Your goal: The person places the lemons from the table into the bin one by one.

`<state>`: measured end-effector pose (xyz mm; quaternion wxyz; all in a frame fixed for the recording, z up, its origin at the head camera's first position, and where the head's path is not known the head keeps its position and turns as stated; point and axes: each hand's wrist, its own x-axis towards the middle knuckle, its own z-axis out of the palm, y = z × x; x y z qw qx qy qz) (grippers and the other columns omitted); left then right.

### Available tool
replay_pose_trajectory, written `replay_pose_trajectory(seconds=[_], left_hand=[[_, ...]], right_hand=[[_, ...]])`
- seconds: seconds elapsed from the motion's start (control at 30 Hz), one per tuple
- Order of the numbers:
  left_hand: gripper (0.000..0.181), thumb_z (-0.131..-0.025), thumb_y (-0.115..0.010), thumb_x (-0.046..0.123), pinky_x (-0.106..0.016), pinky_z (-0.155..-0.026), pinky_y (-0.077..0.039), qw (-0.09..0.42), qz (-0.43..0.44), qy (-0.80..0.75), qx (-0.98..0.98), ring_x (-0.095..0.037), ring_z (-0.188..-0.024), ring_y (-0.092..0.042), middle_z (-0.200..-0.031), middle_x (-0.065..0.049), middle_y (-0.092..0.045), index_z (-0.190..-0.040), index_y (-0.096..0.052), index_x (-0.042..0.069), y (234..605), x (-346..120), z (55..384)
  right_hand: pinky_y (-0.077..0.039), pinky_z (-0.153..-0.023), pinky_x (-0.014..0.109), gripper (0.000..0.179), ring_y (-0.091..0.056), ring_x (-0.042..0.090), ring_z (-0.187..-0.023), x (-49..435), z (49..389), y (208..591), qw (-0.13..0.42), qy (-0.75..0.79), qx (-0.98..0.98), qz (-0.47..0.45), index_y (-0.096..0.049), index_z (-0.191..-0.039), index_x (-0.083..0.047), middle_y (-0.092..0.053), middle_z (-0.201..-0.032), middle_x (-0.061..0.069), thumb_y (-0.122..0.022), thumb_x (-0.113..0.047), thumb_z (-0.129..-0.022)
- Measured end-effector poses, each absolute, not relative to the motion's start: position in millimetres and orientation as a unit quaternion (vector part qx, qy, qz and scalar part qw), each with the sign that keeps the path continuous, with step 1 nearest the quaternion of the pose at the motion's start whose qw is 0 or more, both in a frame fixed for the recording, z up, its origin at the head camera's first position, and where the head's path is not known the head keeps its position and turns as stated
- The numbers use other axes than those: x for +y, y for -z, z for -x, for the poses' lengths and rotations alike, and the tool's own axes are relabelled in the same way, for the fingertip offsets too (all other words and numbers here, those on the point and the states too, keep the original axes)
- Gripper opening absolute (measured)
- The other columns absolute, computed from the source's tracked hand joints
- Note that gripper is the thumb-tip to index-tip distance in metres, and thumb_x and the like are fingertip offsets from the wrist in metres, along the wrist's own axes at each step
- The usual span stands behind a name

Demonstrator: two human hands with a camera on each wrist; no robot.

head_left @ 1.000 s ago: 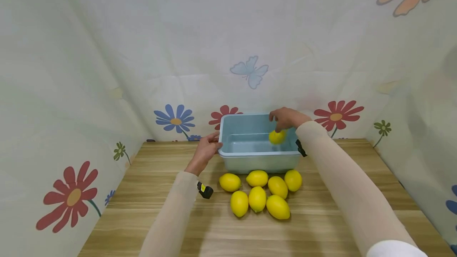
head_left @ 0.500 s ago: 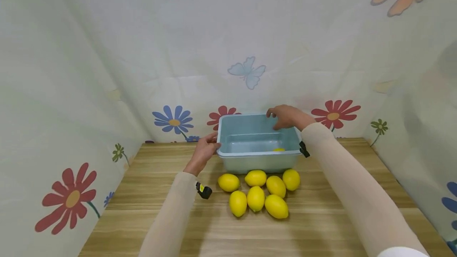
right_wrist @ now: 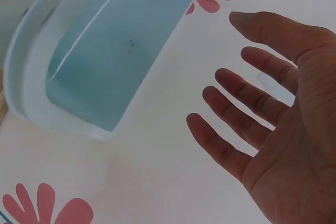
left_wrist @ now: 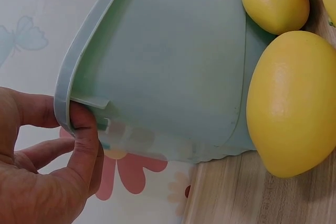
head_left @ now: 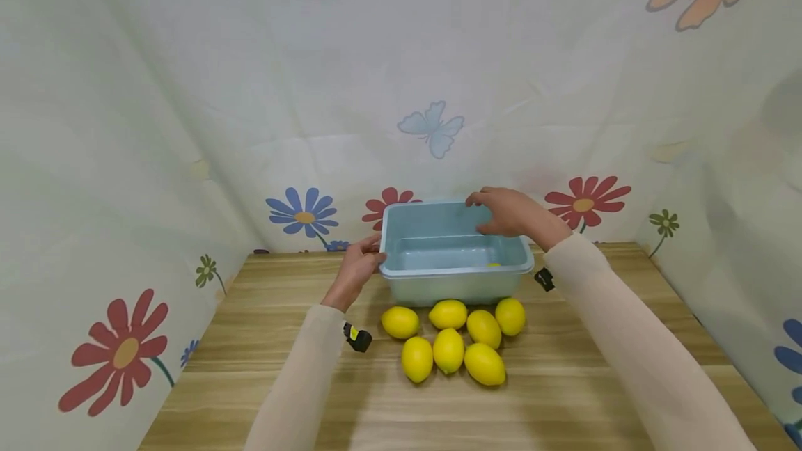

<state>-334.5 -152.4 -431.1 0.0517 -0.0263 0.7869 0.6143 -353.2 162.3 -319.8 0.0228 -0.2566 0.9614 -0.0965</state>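
A pale blue plastic bin (head_left: 451, 288) stands at the back of the table. My left hand (head_left: 356, 268) grips its left rim; in the left wrist view, thumb and fingers pinch the rim corner (left_wrist: 64, 85). Over the bin's right part hovers my right hand (head_left: 510, 213), its fingers relaxed and spread. The right wrist view shows this hand (right_wrist: 278, 98) holding nothing, beside the bin (right_wrist: 121, 51). Inside the bin a sliver of a lemon (head_left: 494, 265) shows above the front rim; the rest is hidden. Several lemons lie in front, among them the leftmost lemon (head_left: 400, 323).
The wooden table (head_left: 301, 360) carries the bin and the lemons. A flower-patterned white cloth (head_left: 338, 131) hangs close behind the bin and along both sides. The lemons sit close against the bin's front wall.
My right hand let go of a lemon, which dropped into the bin behind the front wall. That hand then drew slightly right. My left hand keeps its grip on the rim.
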Motion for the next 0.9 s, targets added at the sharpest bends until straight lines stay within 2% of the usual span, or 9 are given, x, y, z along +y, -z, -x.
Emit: replay_pose_trajectory(seconds=[0.33,0.57,0.8,0.9], left_hand=[[0.052,-0.095,-0.056,0.009,-0.04,-0.098,-0.054,0.052,0.023,-0.619,0.783,-0.038,-0.123,-0.056,-0.134,-0.012,-0.058,-0.146,-0.048,0.017,433.5,-152.9,335.9],[0.052,-0.094,-0.058,0.01,-0.039,-0.096,-0.054,0.054,0.022,-0.619,0.783,-0.039,-0.12,-0.056,-0.137,-0.018,-0.055,-0.145,-0.049,0.018,432.5,-151.0,335.8],[0.052,-0.094,-0.058,0.01,-0.04,-0.097,-0.054,0.056,0.025,-0.618,0.784,-0.039,-0.121,-0.055,-0.139,-0.019,-0.053,-0.144,-0.049,0.017,430.8,-152.4,335.2],[0.053,-0.094,-0.058,0.009,-0.039,-0.096,-0.054,0.057,0.021,-0.616,0.785,-0.04,-0.12,-0.055,-0.139,-0.02,-0.053,-0.145,-0.049,0.017,431.6,-153.6,335.3]], right_hand=[[-0.049,-0.102,0.051,0.052,-0.057,0.031,-0.119,163.9,322.9,321.6,-0.019,0.095,0.955,0.279,-0.057,-0.134,-0.017,-0.056,-0.137,0.012,-0.074,-0.027,-0.086],[-0.055,-0.092,0.046,0.048,-0.06,0.028,-0.11,164.8,299.9,324.9,-0.08,0.071,0.941,0.32,-0.061,-0.13,-0.016,-0.059,-0.131,0.009,-0.074,-0.027,-0.086],[-0.059,-0.081,0.04,0.047,-0.061,0.025,-0.104,166.0,282.8,334.4,-0.12,0.057,0.929,0.346,-0.062,-0.128,-0.016,-0.06,-0.125,0.007,-0.077,-0.028,-0.084],[-0.059,-0.08,0.039,0.047,-0.061,0.024,-0.104,166.4,276.7,340.3,-0.135,0.053,0.924,0.354,-0.062,-0.126,-0.016,-0.061,-0.123,0.007,-0.077,-0.028,-0.084]])
